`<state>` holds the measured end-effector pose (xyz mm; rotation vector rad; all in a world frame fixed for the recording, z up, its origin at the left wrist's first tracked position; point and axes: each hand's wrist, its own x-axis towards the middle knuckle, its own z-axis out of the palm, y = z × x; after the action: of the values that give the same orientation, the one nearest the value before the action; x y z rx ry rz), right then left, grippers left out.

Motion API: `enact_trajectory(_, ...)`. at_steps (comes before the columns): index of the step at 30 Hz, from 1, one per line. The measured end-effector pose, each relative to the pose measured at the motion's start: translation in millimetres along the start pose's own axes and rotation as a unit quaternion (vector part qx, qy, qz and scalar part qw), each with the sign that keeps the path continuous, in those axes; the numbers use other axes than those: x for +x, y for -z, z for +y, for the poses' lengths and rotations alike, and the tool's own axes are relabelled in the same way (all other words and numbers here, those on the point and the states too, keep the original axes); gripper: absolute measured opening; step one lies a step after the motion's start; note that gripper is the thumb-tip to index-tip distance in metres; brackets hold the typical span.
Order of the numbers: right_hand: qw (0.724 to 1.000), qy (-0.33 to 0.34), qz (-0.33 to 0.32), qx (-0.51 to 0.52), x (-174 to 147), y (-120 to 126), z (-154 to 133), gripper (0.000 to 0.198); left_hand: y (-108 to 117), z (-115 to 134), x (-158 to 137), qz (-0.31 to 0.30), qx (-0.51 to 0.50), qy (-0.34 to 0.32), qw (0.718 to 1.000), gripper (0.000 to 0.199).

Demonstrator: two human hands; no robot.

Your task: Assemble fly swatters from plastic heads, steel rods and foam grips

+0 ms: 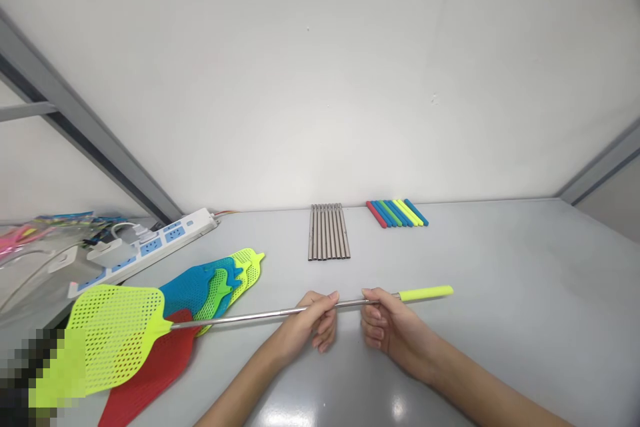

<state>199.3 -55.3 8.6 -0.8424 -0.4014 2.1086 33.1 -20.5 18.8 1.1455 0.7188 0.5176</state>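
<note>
Both of my hands grip the metal rod of a fly swatter [245,316], held sideways above the table. Its yellow-green mesh head [117,330] is at the left end, and a yellow-green handle sleeve [426,293] covers the right end. My left hand [315,320] pinches the rod near its middle, thumb on top. My right hand [385,323] closes around the rod just left of the sleeve, its fingers curled. Below and behind the mesh head lie a red swatter head [155,370], a blue one [187,290] and several green and yellow ones, overlapping.
A row of metal rods [329,233] lies near the wall, with several coloured handle sleeves [397,213] to its right. A white power strip [165,240] with plugs and cables runs along the back left. Grey frame posts [90,120] stand at the sides.
</note>
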Motion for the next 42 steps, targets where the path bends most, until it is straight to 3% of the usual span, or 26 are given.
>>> enact_trajectory(8,1.000,0.004,0.010,-0.019,0,0,1,0.032,0,-1,0,-0.006,-0.002,0.001,1.000,0.048)
enact_trajectory(14,0.995,0.061,0.081,-0.027,3,-2,-3,0.032,-3,-3,1,0.020,0.015,-0.002,1.000,0.046)
enact_trajectory(19,0.986,0.088,0.126,-0.058,6,-5,-6,0.029,-3,-1,3,0.006,0.012,0.004,1.000,0.046)
enact_trajectory(29,0.985,0.082,0.138,-0.065,5,-5,-13,0.011,2,2,4,-0.003,0.009,-0.012,1.000,0.045)
enact_trajectory(42,0.986,0.083,0.121,-0.081,3,-5,-19,0.014,1,6,3,0.004,0.018,-0.006,1.000,0.045)
